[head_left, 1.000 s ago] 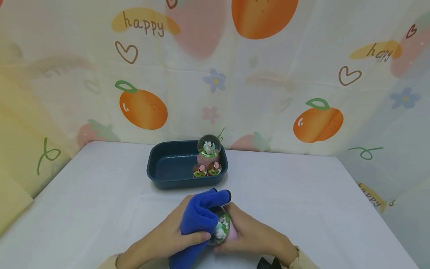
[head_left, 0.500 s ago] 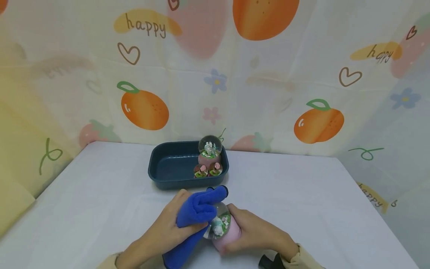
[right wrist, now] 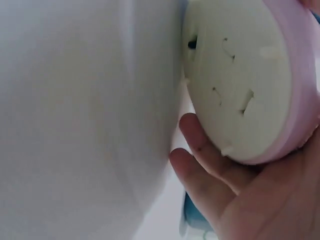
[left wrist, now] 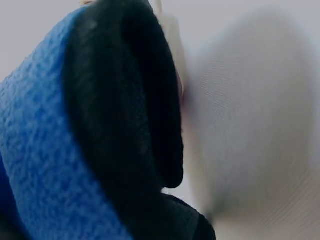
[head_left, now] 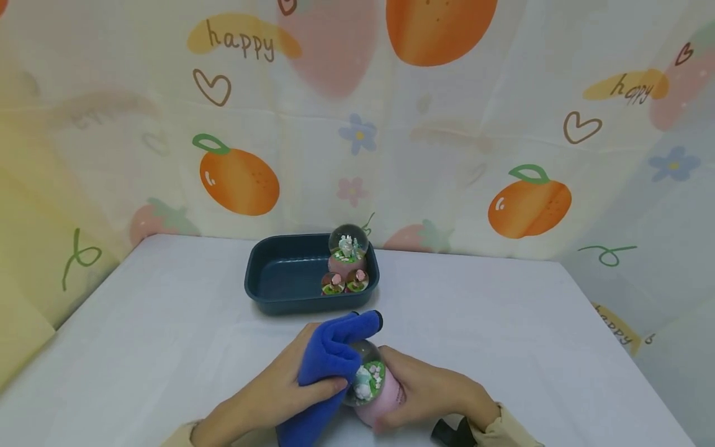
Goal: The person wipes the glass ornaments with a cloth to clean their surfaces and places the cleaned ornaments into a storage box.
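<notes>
A snow globe with a pink base and a small white-and-green scene inside lies tilted near the table's front edge. My right hand grips its pink base; the right wrist view shows the cream underside turned to the camera, fingers curled below it. In my left hand is a blue cloth with a dark edge, bunched between thumb and fingers and pressed to the left side of the glass. The cloth fills much of the left wrist view and hides part of the globe.
Behind the hands stands a dark blue tray. A larger snow globe and two small globes sit at its right end. By the right sleeve lies a black object, partly cut off. A printed curtain hangs behind the white table.
The globe's tilt shifts in my right hand, and more of its pink base shows than a second ago. My left hand and the cloth have moved slightly left, then back right, against the glass.
</notes>
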`<state>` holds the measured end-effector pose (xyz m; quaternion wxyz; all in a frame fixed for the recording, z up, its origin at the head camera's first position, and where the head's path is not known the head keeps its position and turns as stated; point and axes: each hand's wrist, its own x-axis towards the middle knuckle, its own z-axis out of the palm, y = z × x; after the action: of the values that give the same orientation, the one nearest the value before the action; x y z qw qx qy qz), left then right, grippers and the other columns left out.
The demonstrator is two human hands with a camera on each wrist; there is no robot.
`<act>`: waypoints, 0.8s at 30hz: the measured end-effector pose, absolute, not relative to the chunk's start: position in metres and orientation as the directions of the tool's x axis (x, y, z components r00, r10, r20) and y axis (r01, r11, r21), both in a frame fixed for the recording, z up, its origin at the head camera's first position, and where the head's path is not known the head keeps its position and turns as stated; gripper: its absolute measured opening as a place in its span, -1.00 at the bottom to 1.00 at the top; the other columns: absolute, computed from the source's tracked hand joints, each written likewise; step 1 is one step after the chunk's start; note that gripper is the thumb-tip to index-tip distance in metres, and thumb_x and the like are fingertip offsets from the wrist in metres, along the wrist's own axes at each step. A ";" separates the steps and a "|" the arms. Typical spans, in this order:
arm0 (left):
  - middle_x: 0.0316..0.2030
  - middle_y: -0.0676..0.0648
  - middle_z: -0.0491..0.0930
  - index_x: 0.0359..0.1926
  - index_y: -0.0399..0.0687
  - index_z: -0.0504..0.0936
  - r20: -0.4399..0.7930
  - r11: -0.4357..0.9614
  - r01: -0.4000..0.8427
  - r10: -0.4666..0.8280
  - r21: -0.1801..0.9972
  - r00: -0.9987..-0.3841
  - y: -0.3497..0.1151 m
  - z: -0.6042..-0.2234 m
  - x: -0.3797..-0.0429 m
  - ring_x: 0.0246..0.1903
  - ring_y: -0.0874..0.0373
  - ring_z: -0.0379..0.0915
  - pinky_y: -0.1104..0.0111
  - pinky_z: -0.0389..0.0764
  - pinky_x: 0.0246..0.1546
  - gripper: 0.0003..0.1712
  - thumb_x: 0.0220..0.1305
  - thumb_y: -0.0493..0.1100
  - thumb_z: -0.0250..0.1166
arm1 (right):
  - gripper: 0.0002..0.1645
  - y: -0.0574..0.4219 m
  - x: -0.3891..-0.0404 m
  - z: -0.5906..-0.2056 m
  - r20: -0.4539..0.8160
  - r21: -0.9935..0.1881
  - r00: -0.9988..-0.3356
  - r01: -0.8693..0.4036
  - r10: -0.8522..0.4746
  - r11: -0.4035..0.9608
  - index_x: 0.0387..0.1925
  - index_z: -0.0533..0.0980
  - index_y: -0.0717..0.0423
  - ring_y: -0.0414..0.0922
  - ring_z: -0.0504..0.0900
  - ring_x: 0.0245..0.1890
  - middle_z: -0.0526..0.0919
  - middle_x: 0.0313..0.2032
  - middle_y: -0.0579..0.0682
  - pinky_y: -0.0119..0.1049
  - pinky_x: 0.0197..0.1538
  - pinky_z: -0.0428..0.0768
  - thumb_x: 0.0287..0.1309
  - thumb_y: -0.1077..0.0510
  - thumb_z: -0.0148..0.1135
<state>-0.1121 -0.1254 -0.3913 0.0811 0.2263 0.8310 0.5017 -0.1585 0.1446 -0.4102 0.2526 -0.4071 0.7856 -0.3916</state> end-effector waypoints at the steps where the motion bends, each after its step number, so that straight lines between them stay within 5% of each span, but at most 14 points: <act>1: 0.21 0.14 0.37 0.41 0.40 0.14 0.104 0.398 0.305 0.452 0.865 -0.886 -0.126 -0.391 -0.112 0.10 0.18 0.41 0.27 0.48 0.12 -0.25 0.31 0.11 0.30 | -0.04 0.145 -0.158 -0.410 -0.084 -0.821 -0.542 -0.438 -0.836 0.366 0.35 0.17 -0.22 -0.30 0.47 0.10 0.46 0.18 -0.13 -0.38 0.20 0.47 -0.01 -0.09 0.52; 15: 0.32 0.13 0.26 0.48 0.38 0.03 0.175 0.446 0.395 0.457 0.804 -0.872 -0.128 -0.390 -0.113 0.16 0.20 0.35 0.23 0.49 0.15 -0.17 0.31 0.04 0.26 | -0.26 0.139 -0.156 -0.408 -0.076 -0.761 -0.636 -0.461 -0.768 0.457 0.06 0.36 -0.19 -0.34 0.52 -0.17 0.53 -0.11 -0.21 -0.43 -0.12 0.55 -0.09 -0.26 0.53; 24: 0.28 0.28 0.24 0.46 0.50 0.05 0.156 0.444 0.374 0.452 0.814 -0.878 -0.126 -0.388 -0.112 0.16 0.28 0.36 0.27 0.46 0.19 -0.10 0.23 0.16 0.36 | -0.23 0.142 -0.155 -0.409 -0.037 -0.699 -0.583 -0.565 -0.812 0.438 0.13 0.28 -0.11 -0.33 0.42 -0.10 0.42 -0.04 -0.17 -0.47 -0.04 0.51 0.03 -0.28 0.44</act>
<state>-0.1117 -0.1265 -0.3879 0.0420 0.2434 0.8486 0.4677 -0.1546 0.1420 -0.4089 0.1878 -0.4162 0.8269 -0.3283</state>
